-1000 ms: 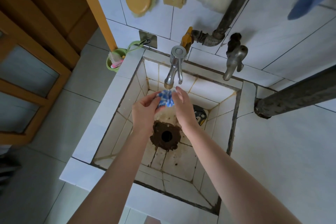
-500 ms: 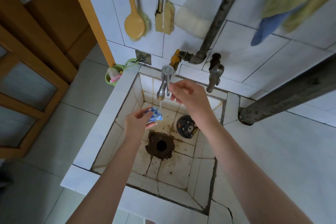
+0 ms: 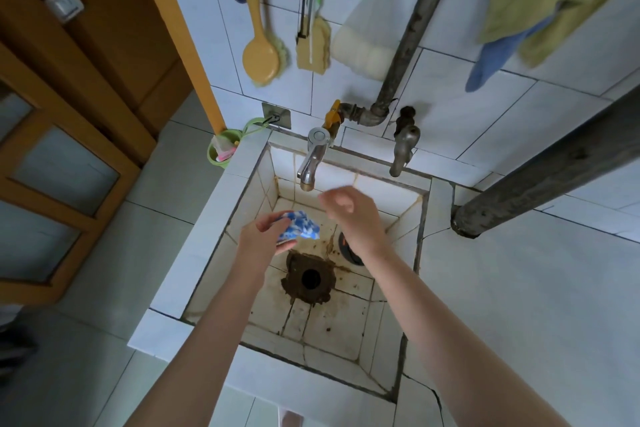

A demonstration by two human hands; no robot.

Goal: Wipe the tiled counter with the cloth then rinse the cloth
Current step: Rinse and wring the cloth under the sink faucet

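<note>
My left hand pinches the bunched blue-and-white cloth over the tiled sink, below the chrome tap. My right hand hovers beside it, loosely curled, holding nothing.

home washroom, tiled sink, hanging brush

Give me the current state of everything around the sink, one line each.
Blue-and-white patterned cloth: bunched, held over the basin.
Left hand: closed on the cloth.
Right hand: empty, fingers loosely curled, below the spout.
Chrome tap: no stream visible.
Dull grey second tap: no water visible.
Tiled sink basin: stained, no standing water.
Round drain hole: uncovered, ringed with brown grime.
Yellow long-handled brush: hanging on the wall.
</note>
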